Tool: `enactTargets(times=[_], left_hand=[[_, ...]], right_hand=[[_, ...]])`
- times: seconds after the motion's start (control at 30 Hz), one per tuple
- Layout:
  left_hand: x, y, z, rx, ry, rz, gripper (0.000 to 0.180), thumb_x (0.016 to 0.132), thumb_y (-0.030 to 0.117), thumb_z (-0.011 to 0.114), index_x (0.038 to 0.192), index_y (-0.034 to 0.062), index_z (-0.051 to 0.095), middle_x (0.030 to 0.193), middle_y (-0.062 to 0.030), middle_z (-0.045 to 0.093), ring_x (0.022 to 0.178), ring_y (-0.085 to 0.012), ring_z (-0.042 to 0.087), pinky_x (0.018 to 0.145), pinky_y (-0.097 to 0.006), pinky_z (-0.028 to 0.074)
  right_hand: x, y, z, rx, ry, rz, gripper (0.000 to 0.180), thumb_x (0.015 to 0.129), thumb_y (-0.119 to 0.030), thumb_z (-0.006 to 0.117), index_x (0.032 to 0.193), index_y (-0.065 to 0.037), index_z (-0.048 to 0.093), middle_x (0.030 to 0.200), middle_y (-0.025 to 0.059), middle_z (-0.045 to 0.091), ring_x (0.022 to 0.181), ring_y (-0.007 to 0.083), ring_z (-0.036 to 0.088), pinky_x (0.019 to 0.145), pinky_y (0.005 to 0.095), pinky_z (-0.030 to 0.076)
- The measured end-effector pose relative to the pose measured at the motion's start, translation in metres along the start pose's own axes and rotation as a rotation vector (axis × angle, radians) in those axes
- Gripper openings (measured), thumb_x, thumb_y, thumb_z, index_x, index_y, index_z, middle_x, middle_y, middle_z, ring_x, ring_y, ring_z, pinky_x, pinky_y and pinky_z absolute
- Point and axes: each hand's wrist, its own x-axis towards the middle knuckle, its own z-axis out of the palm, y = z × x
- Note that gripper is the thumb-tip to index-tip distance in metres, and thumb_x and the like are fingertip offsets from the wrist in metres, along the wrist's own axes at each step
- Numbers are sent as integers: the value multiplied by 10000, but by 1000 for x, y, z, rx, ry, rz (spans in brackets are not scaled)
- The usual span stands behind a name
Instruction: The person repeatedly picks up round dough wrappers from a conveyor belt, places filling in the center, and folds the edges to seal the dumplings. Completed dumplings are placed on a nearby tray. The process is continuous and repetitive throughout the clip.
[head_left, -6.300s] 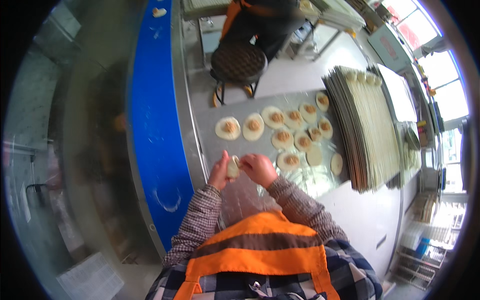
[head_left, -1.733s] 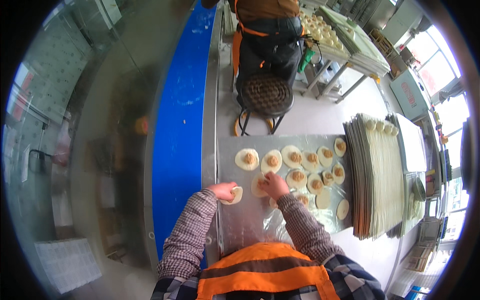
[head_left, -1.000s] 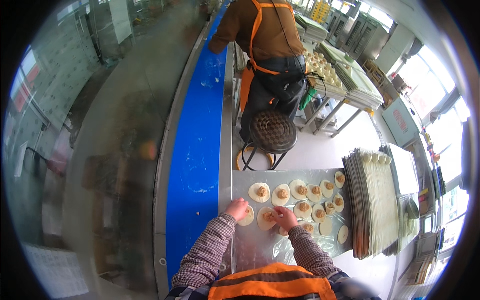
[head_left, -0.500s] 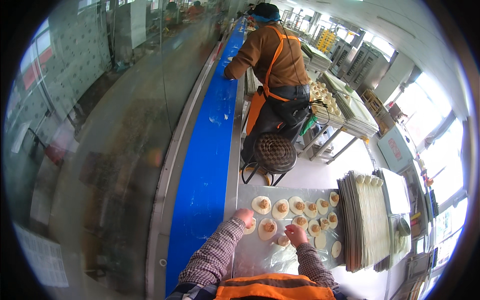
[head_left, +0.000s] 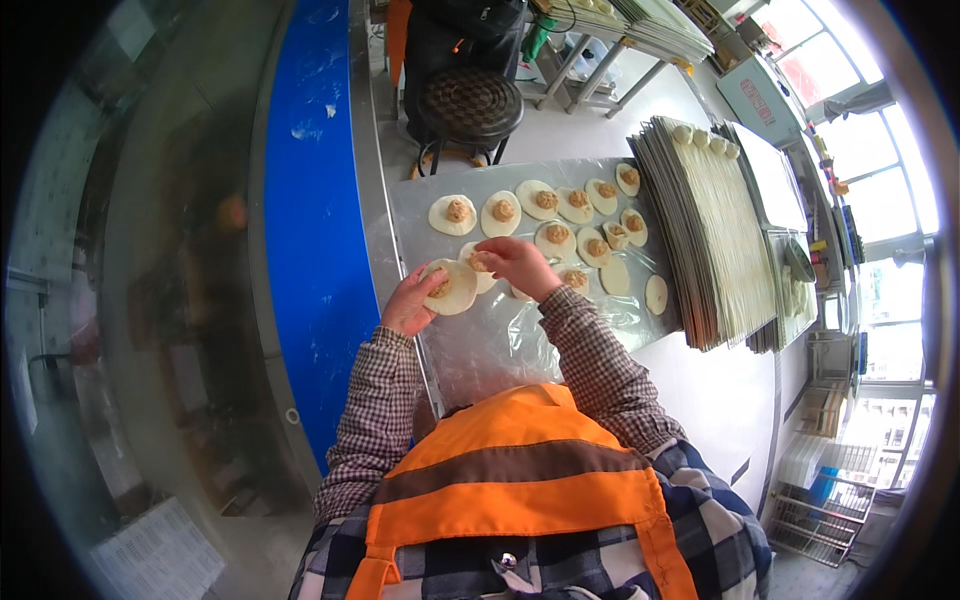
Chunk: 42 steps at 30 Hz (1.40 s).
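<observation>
Left hand (head_left: 408,303) clasps a filled dough round (head_left: 458,293), newly lifted off the table (head_left: 465,358) — so its edge is free to handle — while the right hand (head_left: 517,268) bunches at its two o'clock, grip unclear.

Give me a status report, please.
Left hand holding round white dough wrapper topped with tan filling; right hand over another such wrapper, partly hiding it.

One head-worn fisheye camera looks steeply down from above and behind the left hand (head_left: 408,304) and right hand (head_left: 520,266), fairly near, facing forward across the table (head_left: 475,358).
</observation>
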Motion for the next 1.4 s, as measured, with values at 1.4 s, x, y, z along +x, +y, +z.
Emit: enactTargets(times=[1.4], left_hand=[[-24, -8, 53, 459, -10, -122, 355, 949, 211, 553, 1233, 2, 518, 1129, -89, 608, 999, -161, 618, 834, -304, 524]], right_hand=[[-47, 5, -12, -254, -34, -293, 139, 817, -140, 649, 869, -12, 629, 719, 124, 659, 607, 244, 639, 580, 339, 509]])
